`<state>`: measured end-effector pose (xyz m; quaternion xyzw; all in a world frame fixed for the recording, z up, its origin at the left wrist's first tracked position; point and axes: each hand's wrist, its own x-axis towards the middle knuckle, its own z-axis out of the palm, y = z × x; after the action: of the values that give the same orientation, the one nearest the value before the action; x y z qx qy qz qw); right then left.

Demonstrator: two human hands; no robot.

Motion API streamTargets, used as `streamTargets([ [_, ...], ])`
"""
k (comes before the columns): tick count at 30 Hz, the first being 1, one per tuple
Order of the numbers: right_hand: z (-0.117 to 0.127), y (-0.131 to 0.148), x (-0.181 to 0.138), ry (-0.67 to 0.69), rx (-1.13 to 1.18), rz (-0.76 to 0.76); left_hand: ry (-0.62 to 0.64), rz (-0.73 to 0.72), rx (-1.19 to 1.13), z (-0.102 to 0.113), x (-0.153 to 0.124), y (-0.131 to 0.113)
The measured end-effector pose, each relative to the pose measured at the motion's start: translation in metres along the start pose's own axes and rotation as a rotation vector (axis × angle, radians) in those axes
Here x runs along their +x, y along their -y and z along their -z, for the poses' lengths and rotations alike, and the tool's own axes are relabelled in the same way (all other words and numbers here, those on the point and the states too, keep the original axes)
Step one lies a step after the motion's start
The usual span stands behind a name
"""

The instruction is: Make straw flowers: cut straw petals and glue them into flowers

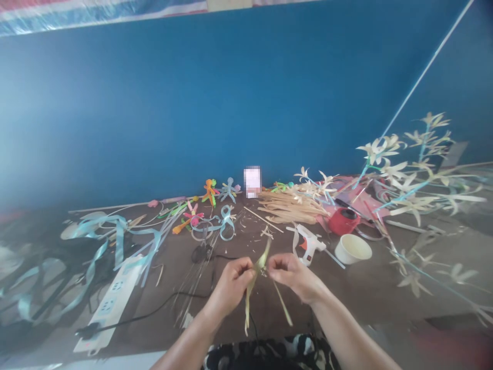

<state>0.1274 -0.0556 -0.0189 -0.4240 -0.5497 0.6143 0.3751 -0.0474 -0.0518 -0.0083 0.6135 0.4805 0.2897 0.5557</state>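
Both of my hands meet low in the middle of the view, over a brown table (370, 288). My left hand (232, 283) is closed, its fingers pinching thin pale yellow leaf strips (259, 271). My right hand (289, 272) is closed too and pinches the same strips from the other side. One strip sticks up between the hands; two longer ends hang down toward my lap. A white glue gun (308, 243) lies just beyond my right hand.
A white bowl (353, 248) and a red tape roll (342, 221) sit to the right. Straw strips (290, 205) and small coloured figures (210, 191) lie at the back. Leaf-flower branches (408, 180) fill the right. Blue ribbons (115, 236) and a power strip (111, 298) lie left.
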Motion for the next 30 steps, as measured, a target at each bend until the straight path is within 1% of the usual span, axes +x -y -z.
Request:
streamTargets([
  [2,0.002,-0.001,-0.001,0.06,0.158,-0.03,0.003,-0.015,0.026,0.004,0.001,0.001],
  [4,0.002,-0.002,-0.001,0.095,0.242,-0.041,0.013,-0.047,0.073,0.005,0.001,0.0],
  [6,0.0,-0.001,-0.001,0.1,0.261,-0.053,0.021,-0.073,0.083,0.003,0.002,-0.004],
  [10,-0.005,0.003,0.001,0.107,0.25,-0.075,-0.001,-0.066,-0.016,-0.002,0.006,-0.01],
  [13,-0.006,0.003,0.001,0.114,0.164,-0.088,0.013,-0.031,-0.035,-0.003,0.008,-0.009],
  [17,-0.001,-0.001,0.001,0.065,-0.07,-0.109,-0.009,0.021,-0.084,-0.001,0.01,-0.005],
  [20,0.002,-0.002,0.002,0.086,-0.095,-0.103,-0.002,0.057,-0.131,-0.001,0.01,-0.005],
  [23,0.002,0.002,0.002,0.098,-0.142,-0.066,-0.021,0.05,-0.127,-0.001,0.01,-0.007],
  [25,0.0,0.006,0.002,0.062,-0.222,0.002,-0.044,0.028,-0.087,0.0,0.011,-0.008],
  [27,-0.003,0.01,0.003,-0.008,-0.294,0.07,-0.058,0.006,-0.041,0.001,0.011,-0.009],
  [30,-0.007,0.013,0.005,-0.088,-0.357,0.119,-0.061,-0.008,0.007,0.002,0.012,-0.008],
])
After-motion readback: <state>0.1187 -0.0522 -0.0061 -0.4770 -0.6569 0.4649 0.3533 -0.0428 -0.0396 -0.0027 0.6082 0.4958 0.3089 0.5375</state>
